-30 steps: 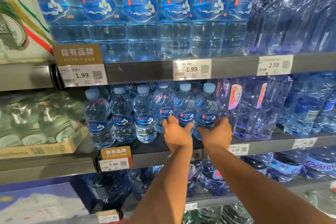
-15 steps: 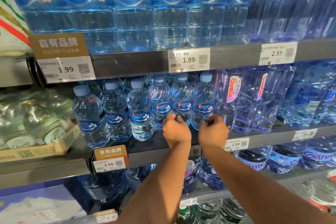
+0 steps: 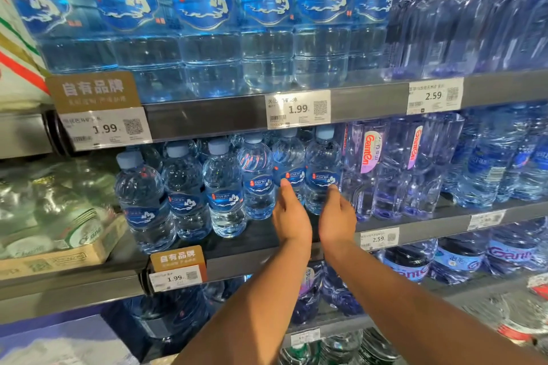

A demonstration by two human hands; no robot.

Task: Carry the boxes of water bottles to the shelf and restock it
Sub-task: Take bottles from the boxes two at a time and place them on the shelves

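Forearms enter first from the bottom edge: our left forearm (image 3: 255,302) and right forearm (image 3: 415,302), both bare, slant upward and draw together toward the middle shelf (image 3: 252,258). Both wrists cross its front lip.

Our left hand (image 3: 292,216) shows its back to us, fingers straight, close together and pointing up. Its fingertips (image 3: 285,184) touch the blue label of the fifth small bottle (image 3: 289,157). The grip is unclosed and wraps nothing. Just beside it, but apart from it, our right hand (image 3: 336,216) takes much the same pose. Its fingertips (image 3: 332,188) rest against the sixth small bottle (image 3: 323,157) at the label's lower edge, and that grip is likewise slack and holds nothing.

Those two bottles end the row of small water bottles (image 3: 184,187), which stand upright with pale caps. The row runs from the shelf's front at the left back toward the right, with more bottles dimly seen behind. Just right of the row stand tall purple-tinted Ganten bottles (image 3: 367,163). To the left sits a cardboard tray (image 3: 59,258) of green-labelled bottles.

Farther up, price tags (image 3: 298,109) reading 1.99 and 2.59 hang on the upper shelf edge (image 3: 207,118). Above it stand large bottles (image 3: 204,24) with blue mountain labels.
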